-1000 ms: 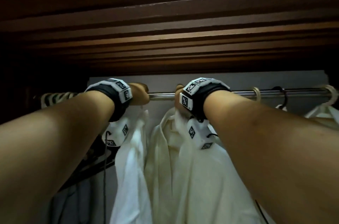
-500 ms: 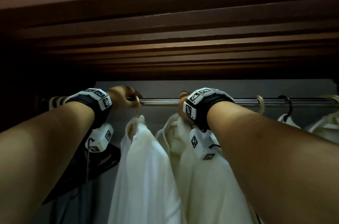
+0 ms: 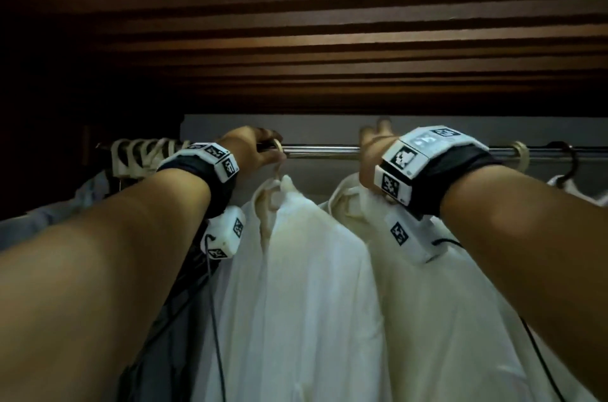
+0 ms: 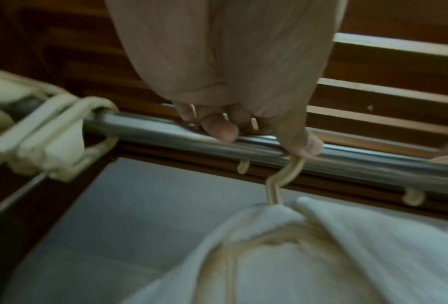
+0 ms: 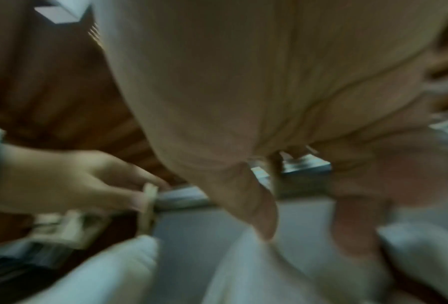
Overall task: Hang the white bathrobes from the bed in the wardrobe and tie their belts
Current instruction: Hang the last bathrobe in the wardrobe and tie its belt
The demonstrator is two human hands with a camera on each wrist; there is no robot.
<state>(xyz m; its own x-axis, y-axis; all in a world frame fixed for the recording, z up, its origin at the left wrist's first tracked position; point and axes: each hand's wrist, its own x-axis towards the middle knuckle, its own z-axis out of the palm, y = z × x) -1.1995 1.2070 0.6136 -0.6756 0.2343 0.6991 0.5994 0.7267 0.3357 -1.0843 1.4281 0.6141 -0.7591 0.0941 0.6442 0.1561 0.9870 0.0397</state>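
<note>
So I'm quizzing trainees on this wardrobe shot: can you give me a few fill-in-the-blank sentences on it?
1. The left hand pinches a hanger hook at the metal ____.
2. The robe on that hanger is ____ in colour.
3. Above the rail the wardrobe top is made of dark ____.
4. The right hand is raised at the ____ robe's collar.

Missing: rail; white; wood; right

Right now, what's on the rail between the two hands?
In the head view, only bare rail lies between the left hand on the left bathrobe's hanger hook and the right hand; no hangers there.
</note>
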